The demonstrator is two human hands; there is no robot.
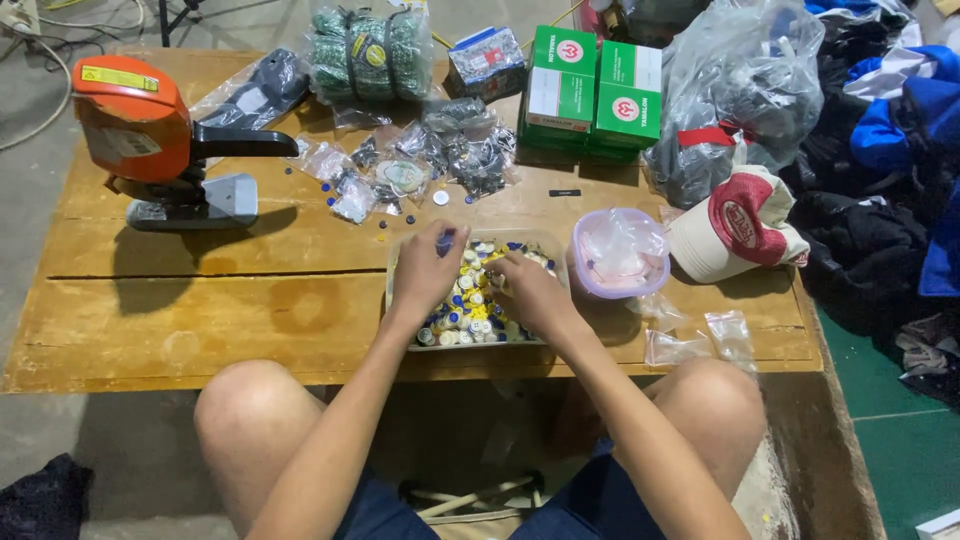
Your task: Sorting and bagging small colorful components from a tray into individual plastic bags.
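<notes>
Sitting at a low wooden bench with bare knees showing under its near edge, the person works with both hands inside a clear shallow tray full of small buttons in white, yellow and blue. The left hand rests over the tray's left part, its fingers pinched closed on a small blue piece at the tray's far edge. The right hand lies over the right part, fingers curled down among the buttons; whether they grip one cannot be told.

The tray looks well filled, so most of the picking appears to lie ahead; nothing sorted apart from it shows beyond a few loose buttons scattered on the wood just behind.

Just right of the tray stands a round clear tub with a purple rim, holding pale pink plastic. Two small empty bags lie near the right edge, and a red-and-cream cap sits behind them. Farther back lie many small clear packets. An orange press machine stands at the far left. At the far edge are green rolls in plastic, green boxes and a big clear bag.
</notes>
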